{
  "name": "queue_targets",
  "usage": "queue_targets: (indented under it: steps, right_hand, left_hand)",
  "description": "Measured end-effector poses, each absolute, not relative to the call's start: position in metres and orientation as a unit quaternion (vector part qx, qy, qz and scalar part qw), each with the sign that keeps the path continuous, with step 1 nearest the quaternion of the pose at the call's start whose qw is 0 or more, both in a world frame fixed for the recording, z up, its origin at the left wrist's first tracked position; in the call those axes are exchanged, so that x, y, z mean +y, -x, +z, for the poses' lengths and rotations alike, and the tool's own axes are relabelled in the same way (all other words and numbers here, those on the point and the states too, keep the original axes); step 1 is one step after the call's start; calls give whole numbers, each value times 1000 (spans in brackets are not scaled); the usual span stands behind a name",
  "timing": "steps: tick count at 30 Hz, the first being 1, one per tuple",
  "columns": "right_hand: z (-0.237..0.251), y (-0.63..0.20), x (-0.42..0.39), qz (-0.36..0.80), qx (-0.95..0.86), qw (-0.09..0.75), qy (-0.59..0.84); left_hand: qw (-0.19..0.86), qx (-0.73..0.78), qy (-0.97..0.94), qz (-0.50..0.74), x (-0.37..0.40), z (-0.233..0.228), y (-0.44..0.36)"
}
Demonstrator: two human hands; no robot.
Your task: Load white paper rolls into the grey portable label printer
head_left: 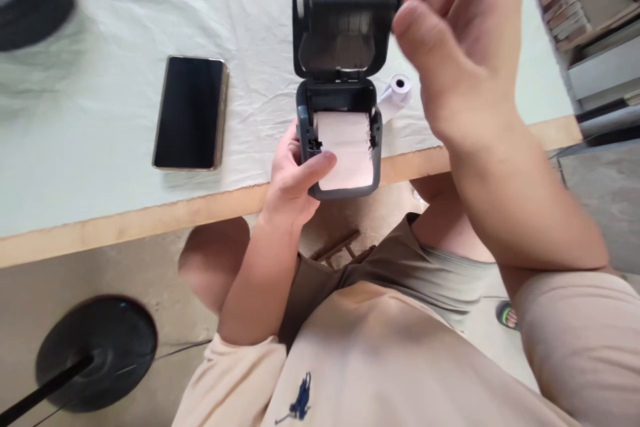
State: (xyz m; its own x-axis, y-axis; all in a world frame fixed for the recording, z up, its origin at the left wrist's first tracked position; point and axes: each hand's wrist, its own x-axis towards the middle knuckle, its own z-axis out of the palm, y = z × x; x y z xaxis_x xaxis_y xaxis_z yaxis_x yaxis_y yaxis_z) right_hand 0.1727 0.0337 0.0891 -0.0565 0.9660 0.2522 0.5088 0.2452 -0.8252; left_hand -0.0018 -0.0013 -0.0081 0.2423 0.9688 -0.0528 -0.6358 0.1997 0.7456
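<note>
a head-worn camera looks down at a person seated at a surface (100, 167) covered with a pale, wrinkled cloth, its wooden edge running across the view. the left hand (295, 177) is clamped around the body of a small dark grey plastic thermal printer (340, 140), held at the near edge of the surface, thumb lying across the front of the paper. the printer's hinged lid (345, 20) stands fully open, tilted up and away. inside the open bay sits a white paper roll (345, 140), its loose end drawn forward over the front lip. the right hand (460, 53) is raised just beside the lid, blurred, fingers loosely curled with thumb and forefinger near the lid's right corner; whether it actually grips the lid cannot be told. a second small white paper roll (397, 95) lies on the cloth just behind the printer's right side. a black smartphone with a gold rim (191, 112) lies face up, well apart to the left. a dark round object (30, 0) sits at the far left corner, and a black round stand base (97, 350) rests on the floor below. judging from this, closing the lid well would call for keeping the paper end straight and past the front lip, steadying the body with the left hand, and pressing evenly on both lid corners.
</note>
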Motion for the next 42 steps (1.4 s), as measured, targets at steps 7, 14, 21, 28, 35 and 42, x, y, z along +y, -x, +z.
queue_targets:
  steps: [7,14,21,28,35,42]
  right_hand:
    - [84,-180,32,198,-836,301,415]
    - [78,-177,39,219,-871,227,377]
    - [83,-187,30,173,-873,256,376]
    - [86,-193,21,86,-888,236,385]
    - [90,-173,15,-5,-803,421,421]
    - [94,-174,36,-23,-876,55,479]
  left_hand:
    - [751,274,-270,537,-3,4,2]
    - [772,250,-182,555,2,14,-3]
    - [742,308,-175,569,8,4,-7]
    - [727,331,-177,575,7,5,-9]
    - [778,279,-127,548,5,16,-5]
    - [785,230,-170,549,1,13,-4]
